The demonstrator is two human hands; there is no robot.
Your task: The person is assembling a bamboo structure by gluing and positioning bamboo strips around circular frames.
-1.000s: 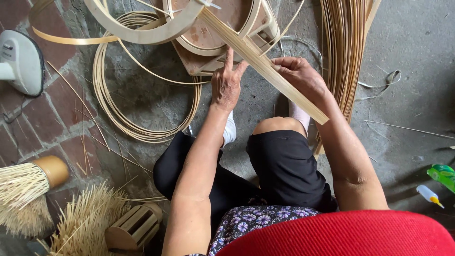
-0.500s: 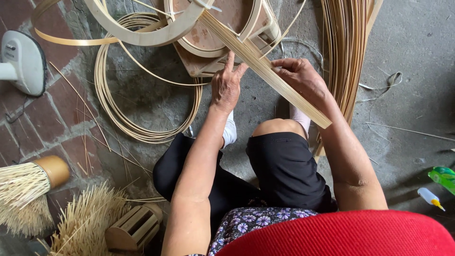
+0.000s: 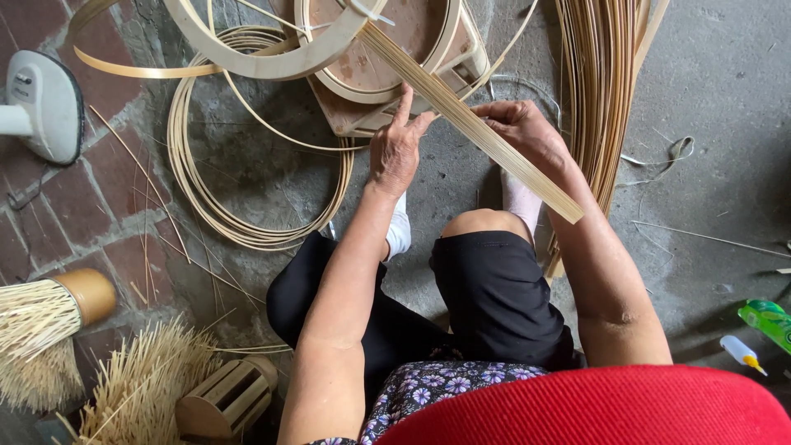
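Observation:
A flat bundle of thin bamboo strips (image 3: pixel 461 115) runs diagonally from a round bamboo frame (image 3: pixel 272 58) at the top down to the right. My right hand (image 3: pixel 519 128) is closed around the bundle near its middle. My left hand (image 3: pixel 397 148) rests against the strips just left of it, index finger raised and touching them. A round wooden form (image 3: pixel 375 66) lies under the frame on the floor. I sit on the ground with my knees bent under my arms.
A coil of bamboo strip (image 3: pixel 206 189) lies on the floor at left. A thick sheaf of long strips (image 3: pixel 601 91) stands at upper right. A white fan base (image 3: pixel 45 103), bundles of sticks (image 3: pixel 49 321), a small wooden holder (image 3: pixel 227 395) and glue bottles (image 3: pixel 762 330) surround me.
My hands and the bundle have barely shifted; the right hand has slid slightly along the strips.

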